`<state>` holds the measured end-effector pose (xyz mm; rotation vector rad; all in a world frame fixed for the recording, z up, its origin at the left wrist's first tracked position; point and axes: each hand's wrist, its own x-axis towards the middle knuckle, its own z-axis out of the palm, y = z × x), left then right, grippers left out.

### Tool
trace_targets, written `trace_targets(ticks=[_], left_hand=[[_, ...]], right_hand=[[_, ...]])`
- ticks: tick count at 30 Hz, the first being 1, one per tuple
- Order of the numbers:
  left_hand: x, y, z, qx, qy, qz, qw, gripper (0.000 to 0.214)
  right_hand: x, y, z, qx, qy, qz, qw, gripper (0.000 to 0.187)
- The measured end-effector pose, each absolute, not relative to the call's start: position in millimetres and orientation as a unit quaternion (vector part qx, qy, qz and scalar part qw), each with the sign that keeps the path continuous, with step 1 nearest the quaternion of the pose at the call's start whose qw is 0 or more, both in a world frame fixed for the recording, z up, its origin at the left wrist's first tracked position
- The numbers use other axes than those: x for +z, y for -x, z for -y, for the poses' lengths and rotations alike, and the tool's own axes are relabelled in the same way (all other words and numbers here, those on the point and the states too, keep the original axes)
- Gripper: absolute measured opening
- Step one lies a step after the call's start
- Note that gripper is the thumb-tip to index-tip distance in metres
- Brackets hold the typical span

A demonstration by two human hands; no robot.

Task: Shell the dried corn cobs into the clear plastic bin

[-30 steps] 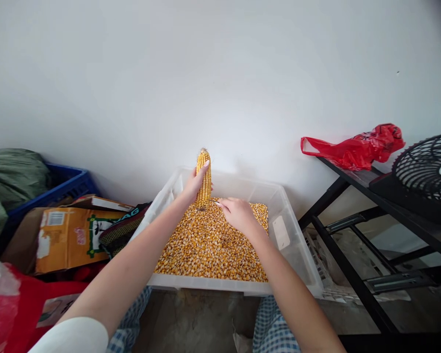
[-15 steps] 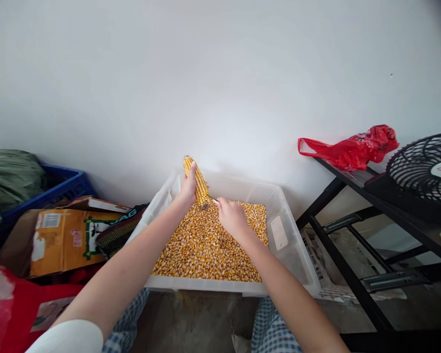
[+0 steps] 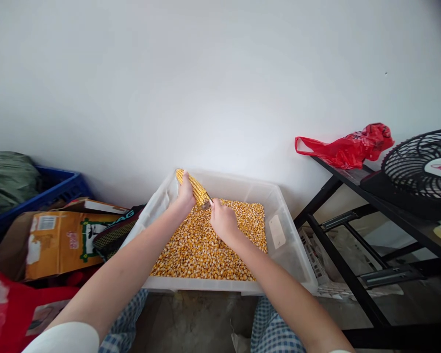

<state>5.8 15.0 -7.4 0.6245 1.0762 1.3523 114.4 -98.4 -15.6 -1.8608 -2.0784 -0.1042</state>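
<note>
My left hand is wrapped round a yellow ear of corn, which slants with its butt end down to the right. In my right hand is a thin tool with a metal tip, mostly hidden by the fingers. Its tip meets the corn near the butt end. Both hands are above a translucent plastic bin, where loose corn kernels form a thick layer.
Left of the bin lie a cardboard box, a mesh bag, a blue crate and a red bag. To the right, a black rack bears a red plastic bag and a black fan. A white wall rises behind.
The ear of corn has tipped further over, its top end lower and more to the left. My right hand with the tool has shifted slightly left. The view has moved a little.
</note>
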Motion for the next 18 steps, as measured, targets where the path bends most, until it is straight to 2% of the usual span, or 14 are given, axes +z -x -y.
trace_targets(ticks=[7, 18], left_hand=[[-3, 4, -19, 0.587, -0.257, -0.418, 0.644, 0.058], [6, 7, -16, 0.570, -0.384, -0.409, 0.601, 0.058]], right_hand=[[-5, -133, 93, -0.026, 0.624, 0.751, 0.215, 0.037], [-3, -138, 93, -0.019, 0.577, 0.791, 0.203, 0.034]])
